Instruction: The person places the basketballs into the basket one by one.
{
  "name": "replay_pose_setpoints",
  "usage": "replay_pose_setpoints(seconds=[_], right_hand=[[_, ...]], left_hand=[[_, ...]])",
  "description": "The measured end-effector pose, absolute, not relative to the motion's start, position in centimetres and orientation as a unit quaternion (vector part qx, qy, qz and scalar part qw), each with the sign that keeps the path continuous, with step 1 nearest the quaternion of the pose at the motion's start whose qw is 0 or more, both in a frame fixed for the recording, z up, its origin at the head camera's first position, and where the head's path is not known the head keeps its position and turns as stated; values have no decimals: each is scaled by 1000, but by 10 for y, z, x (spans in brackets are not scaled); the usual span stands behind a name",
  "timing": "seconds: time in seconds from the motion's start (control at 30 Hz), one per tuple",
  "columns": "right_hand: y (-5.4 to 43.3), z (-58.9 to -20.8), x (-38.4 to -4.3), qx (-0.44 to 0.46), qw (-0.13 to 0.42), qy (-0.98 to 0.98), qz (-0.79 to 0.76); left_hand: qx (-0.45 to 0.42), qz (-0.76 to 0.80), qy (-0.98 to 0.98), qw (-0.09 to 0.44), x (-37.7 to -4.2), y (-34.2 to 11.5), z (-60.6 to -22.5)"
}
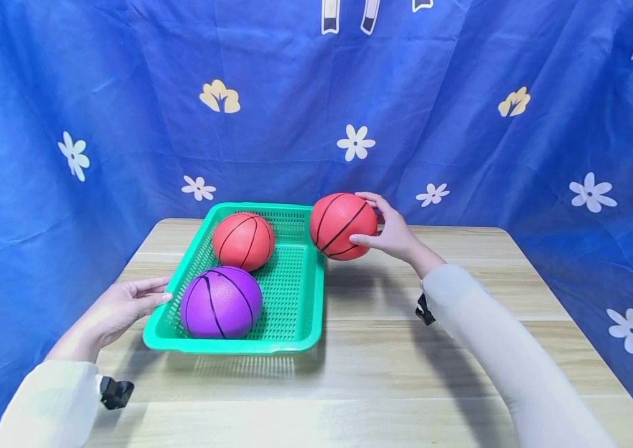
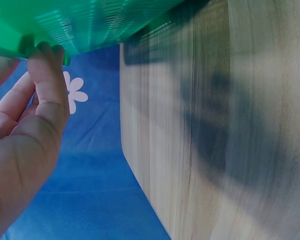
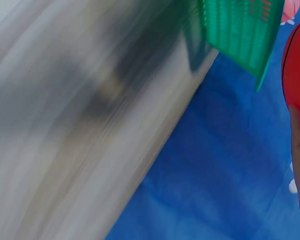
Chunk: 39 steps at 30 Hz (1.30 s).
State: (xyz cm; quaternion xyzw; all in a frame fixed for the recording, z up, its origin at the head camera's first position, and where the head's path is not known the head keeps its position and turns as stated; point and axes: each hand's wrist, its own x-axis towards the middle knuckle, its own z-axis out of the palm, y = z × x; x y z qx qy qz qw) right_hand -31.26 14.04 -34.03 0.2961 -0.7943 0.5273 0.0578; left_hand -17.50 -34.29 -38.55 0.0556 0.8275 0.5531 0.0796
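Note:
A green plastic basket (image 1: 316, 298) holds a red basketball (image 1: 242, 241) at its back left and a purple basketball (image 1: 221, 303) at its front left. My left hand (image 1: 120, 308) pinches the basket's left rim, thumb on top; in the left wrist view its fingers (image 2: 49, 82) curl up under the rim. Beyond the basket's right rim, my right hand (image 1: 389, 230) grips a second red basketball (image 1: 341, 225) from its right side, raised above the table. That ball covers part of the back right rim. In the right wrist view only a slice of the held ball (image 3: 299, 75) shows.
Under the basket lies a light wood-grain table (image 1: 406, 367), with arm shadows across it. A blue curtain (image 1: 294, 124) with printed flowers hangs behind the table and along both sides. Each wrist carries a small black device, such as the left one (image 1: 116, 392).

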Motion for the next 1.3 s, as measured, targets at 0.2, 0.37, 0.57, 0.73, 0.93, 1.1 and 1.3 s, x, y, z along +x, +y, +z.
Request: replay_pose_setpoints(seconds=[0.2, 0.37, 0.57, 0.73, 0.93, 1.1, 1.3], right_hand=[[113, -337, -311, 318, 51, -783, 532], [91, -340, -307, 339, 46, -767, 543], [68, -346, -301, 344, 26, -760, 551], [55, -351, -298, 349, 17, -768, 537], [44, -355, -295, 347, 24, -808, 476], [39, -357, -293, 348, 31, -833, 429], [32, -359, -293, 359, 33, -846, 393]], left_hand=[[53, 544, 834, 80, -175, -343, -385], [56, 552, 828, 80, -174, -344, -386], [57, 561, 823, 77, -174, -344, -387], [61, 566, 818, 77, -174, -344, -388], [60, 564, 820, 78, -174, -344, -389], [61, 570, 815, 78, -175, -344, -389], [61, 574, 813, 77, -175, -345, -390]])
